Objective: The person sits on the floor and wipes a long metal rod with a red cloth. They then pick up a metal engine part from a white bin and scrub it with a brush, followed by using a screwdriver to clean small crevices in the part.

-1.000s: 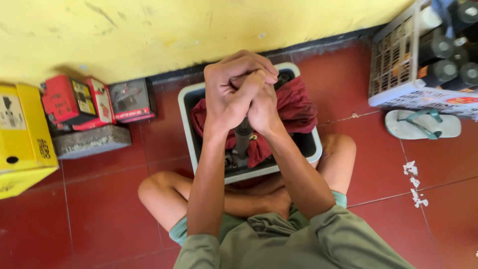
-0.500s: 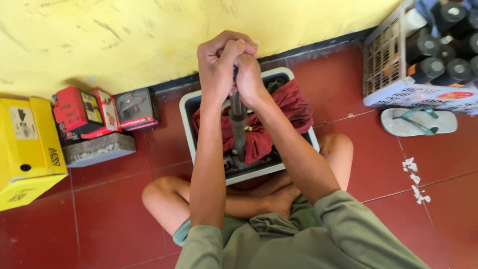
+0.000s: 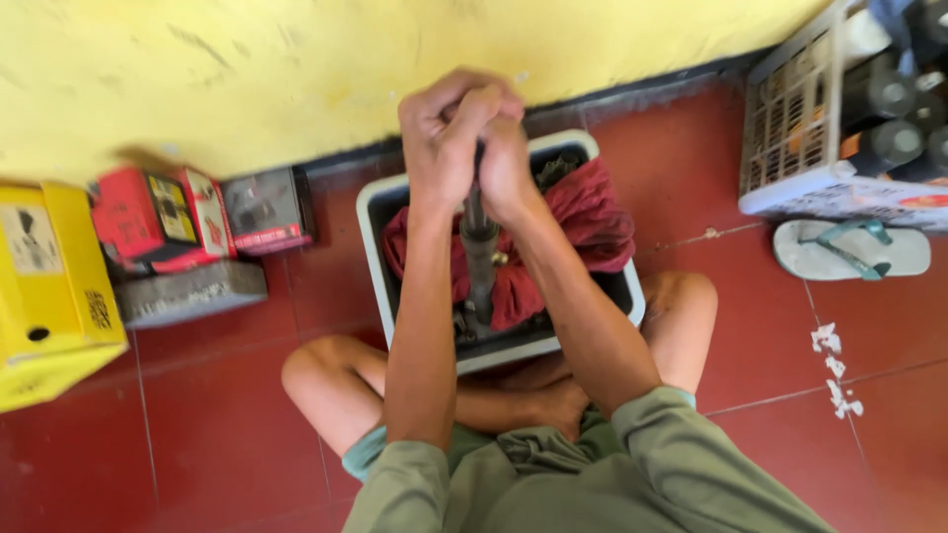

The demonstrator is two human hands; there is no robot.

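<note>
Both hands, left hand [image 3: 446, 133] and right hand [image 3: 506, 163], are clamped around the dark rod [image 3: 480, 259] at frame centre; I fear it could slip off the red cloth [image 3: 592, 212] and tip the grey tub [image 3: 617, 266].

1. Tray [image 3: 375, 212]: red cloth [image 3: 592, 212] and upright rod [image 3: 481, 266] fill the interior; little room remains inside.
2. Left: grey block [image 3: 188, 291] and red boxes [image 3: 158, 217] stand near the tray.
3. Rear: yellow wall [image 3: 247, 69] closes access.
4. Right: bare floor [image 3: 711, 178] lies open up to the basket [image 3: 790, 128] and sandal [image 3: 849, 252].
</note>
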